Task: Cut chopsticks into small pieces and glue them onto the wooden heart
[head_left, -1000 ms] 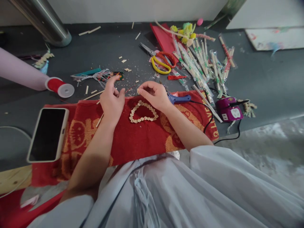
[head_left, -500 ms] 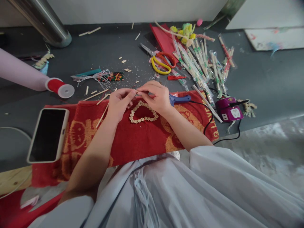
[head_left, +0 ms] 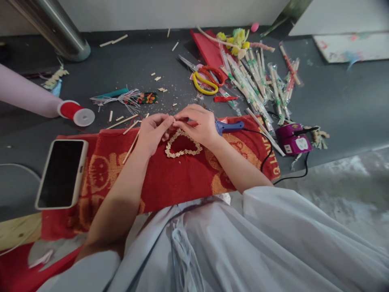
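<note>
Fingertips meet just above a heart-shaped ring of small wooden pieces (head_left: 183,143) lying on a red towel (head_left: 179,178), where the left hand (head_left: 152,132) and right hand (head_left: 199,123) appear to pinch something too small to make out. A phone (head_left: 61,172) rests on the towel's left end, and scissors (head_left: 206,79) lie beyond its far edge.

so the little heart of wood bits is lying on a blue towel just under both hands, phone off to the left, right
Not quite: the towel is red with orange patterns, not blue. The head view shows the heart of wood bits lying on it just under the left hand and right hand, with the phone off to the left.
</note>
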Available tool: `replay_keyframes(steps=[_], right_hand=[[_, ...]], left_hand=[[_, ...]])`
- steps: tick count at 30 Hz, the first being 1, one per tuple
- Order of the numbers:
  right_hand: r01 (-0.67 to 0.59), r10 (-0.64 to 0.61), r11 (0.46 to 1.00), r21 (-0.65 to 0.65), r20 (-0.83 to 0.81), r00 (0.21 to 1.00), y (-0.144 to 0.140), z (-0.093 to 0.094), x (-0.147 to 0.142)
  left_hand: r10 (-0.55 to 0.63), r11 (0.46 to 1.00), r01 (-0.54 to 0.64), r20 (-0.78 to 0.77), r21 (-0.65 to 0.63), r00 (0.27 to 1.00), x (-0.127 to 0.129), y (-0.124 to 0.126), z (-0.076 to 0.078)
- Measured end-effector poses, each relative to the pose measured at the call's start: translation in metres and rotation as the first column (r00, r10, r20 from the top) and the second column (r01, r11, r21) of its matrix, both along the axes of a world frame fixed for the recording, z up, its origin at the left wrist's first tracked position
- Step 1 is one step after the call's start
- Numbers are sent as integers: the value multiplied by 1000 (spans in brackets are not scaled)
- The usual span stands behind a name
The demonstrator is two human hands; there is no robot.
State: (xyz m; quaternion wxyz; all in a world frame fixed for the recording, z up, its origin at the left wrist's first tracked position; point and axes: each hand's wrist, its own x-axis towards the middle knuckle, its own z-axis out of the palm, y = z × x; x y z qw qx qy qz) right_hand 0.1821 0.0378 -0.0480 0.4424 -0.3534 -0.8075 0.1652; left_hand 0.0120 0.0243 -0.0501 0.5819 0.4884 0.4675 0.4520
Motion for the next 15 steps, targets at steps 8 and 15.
replay_keyframes(steps=[8,15], right_hand=[[37,-37,999,1,64,997,0,1,1],[16,-21,998,55,84,996,0,1,2]], left_hand=[[-73,997,74,12,-23,997,-1,1,-1],[-99,984,112,93,-136,991,0,-2,9]])
